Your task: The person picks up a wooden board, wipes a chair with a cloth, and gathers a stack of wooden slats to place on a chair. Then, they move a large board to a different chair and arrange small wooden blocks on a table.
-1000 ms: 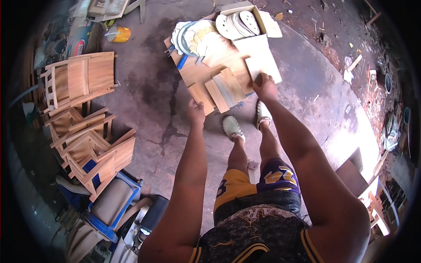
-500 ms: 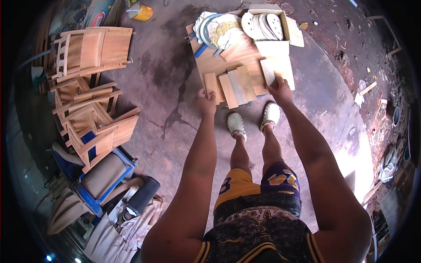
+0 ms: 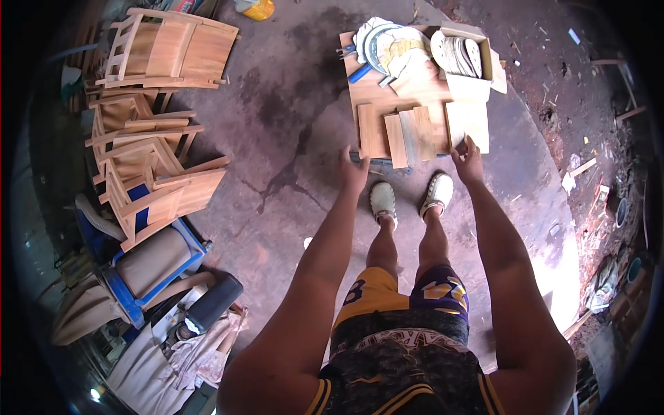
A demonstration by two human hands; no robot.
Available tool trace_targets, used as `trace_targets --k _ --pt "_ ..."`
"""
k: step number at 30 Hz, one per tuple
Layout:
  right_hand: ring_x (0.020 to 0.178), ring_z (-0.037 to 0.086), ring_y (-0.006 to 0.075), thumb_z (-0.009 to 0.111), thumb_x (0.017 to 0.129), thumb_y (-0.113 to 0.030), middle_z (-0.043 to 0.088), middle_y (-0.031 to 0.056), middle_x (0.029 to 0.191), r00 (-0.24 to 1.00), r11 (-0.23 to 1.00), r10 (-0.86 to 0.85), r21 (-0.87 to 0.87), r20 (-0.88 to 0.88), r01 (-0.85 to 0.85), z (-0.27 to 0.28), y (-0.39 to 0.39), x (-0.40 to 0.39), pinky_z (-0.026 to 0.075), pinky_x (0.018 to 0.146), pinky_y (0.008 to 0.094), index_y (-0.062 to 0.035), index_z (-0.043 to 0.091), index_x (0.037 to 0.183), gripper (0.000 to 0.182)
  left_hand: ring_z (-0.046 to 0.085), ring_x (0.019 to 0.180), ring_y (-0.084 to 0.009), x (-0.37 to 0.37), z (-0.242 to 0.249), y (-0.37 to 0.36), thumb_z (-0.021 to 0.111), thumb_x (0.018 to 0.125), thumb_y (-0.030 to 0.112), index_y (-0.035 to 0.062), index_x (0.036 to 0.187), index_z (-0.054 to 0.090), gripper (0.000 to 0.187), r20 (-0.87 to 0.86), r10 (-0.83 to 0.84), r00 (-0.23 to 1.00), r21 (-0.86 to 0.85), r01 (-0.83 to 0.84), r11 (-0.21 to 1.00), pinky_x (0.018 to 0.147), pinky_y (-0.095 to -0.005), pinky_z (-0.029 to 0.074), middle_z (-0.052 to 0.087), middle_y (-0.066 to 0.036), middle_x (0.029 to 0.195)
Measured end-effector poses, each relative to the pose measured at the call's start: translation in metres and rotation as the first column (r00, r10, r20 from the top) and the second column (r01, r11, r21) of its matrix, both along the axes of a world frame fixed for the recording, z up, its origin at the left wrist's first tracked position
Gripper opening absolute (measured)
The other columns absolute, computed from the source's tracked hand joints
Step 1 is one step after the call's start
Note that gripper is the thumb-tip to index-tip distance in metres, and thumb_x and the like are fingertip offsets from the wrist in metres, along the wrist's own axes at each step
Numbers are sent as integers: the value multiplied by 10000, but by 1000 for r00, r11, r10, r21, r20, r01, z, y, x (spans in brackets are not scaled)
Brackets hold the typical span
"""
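A wooden board point(image 3: 436, 97) lies low in front of my feet. Wooden pieces rest on its near part: a narrow one point(image 3: 366, 130) at the left, overlapping ones point(image 3: 409, 137) in the middle, a pale one point(image 3: 462, 122) at the right. My left hand point(image 3: 354, 170) is at the board's near left corner, just below the narrow piece, fingers apart and empty. My right hand point(image 3: 469, 162) is at the near edge of the pale piece, thumb and fingers apart; whether it touches the piece is hard to tell.
Round sanding discs point(image 3: 456, 55) fill an open box at the board's back right. Cloths point(image 3: 398, 52) and a blue-handled tool point(image 3: 360, 73) lie at its back left. Wooden frames point(image 3: 173, 52) and a blue machine point(image 3: 155, 270) stand at the left. Two white clogs point(image 3: 382, 200) are near the board.
The view has shifted, so the board appears farther right. My left hand has let go of the narrow piece and moved below it. The pale piece now lies straighter, and my right hand's fingers have opened.
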State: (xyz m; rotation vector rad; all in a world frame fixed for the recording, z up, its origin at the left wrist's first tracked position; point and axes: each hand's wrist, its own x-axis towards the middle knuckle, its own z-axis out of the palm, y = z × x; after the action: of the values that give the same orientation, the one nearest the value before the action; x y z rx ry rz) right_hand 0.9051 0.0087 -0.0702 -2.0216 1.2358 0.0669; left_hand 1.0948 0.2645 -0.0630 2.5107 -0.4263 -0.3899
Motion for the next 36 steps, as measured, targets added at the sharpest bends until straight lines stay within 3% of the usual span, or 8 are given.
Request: trace_targets --k 6,13,18,22,23,26,34,36 --pt "1153 452 405 665 762 -400 410 257 1292 955 999 41 4 -292 -42 -4 49 -84 388 969 448 -86 316 1370 768 581 858 -394 -46 3 157 575 797 274 -6 815 603 282 -351 -314 882 90 365 927 755 -462 458 615 -227 851" --pt "927 606 300 616 812 -252 603 173 1042 993 993 -115 9 -33 115 58 68 -64 476 824 382 -57 568 1131 377 594 796 -400 -62 18 258 451 851 383 -6 769 618 431 -532 -165 831 290 362 886 736 -489 445 608 -235 779" --pt "1016 583 324 645 792 -286 583 210 1128 994 1000 -11 29 105 8 43 56 37 450 883 382 -37 485 1239 537 588 959 -359 -62 -3 105 550 880 223 -34 1083 574 329 -282 -346 895 -391 222 893 813 -376 463 603 -226 1017" --pt "1080 561 314 678 757 -321 574 215 1164 998 987 -64 146 6 63 38 41 83 441 917 355 -13 478 1256 620 483 1185 -308 -24 26 -35 539 886 183 -94 1305 339 540 -627 -275 729 -257 140 956 951 -338 396 476 -282 1249" --pt "1030 585 306 686 740 -314 602 205 1105 998 974 -69 215 -12 70 33 38 86 454 892 359 -12 528 1194 567 473 1183 -300 -33 -13 -54 541 886 171 -122 1318 281 584 -506 -225 833 -563 -121 817 951 -348 388 438 -268 1295" --pt "897 631 294 684 706 -280 661 173 942 995 984 -94 149 -31 97 3 45 91 483 827 378 -8 629 1007 409 527 1078 -258 -21 3 -85 501 898 108 -82 1292 341 466 -683 -121 721 -404 -234 884 901 -334 399 526 -220 1188" --pt "1049 540 343 660 728 -283 550 248 1112 994 999 -2 46 -111 8 7 46 95 440 907 399 5 521 1157 535 546 960 -178 -26 25 -81 477 908 98 -35 1162 469 287 -743 -78 664 -415 -367 833 824 -303 408 583 -115 1078" --pt "1069 539 349 649 770 -322 531 240 1176 998 896 35 441 60 -58 15 26 86 429 928 402 45 507 1171 562 534 980 -166 -27 27 -82 481 908 105 -26 1140 482 266 -727 -100 679 -453 -364 814 830 -295 400 582 -111 1083"
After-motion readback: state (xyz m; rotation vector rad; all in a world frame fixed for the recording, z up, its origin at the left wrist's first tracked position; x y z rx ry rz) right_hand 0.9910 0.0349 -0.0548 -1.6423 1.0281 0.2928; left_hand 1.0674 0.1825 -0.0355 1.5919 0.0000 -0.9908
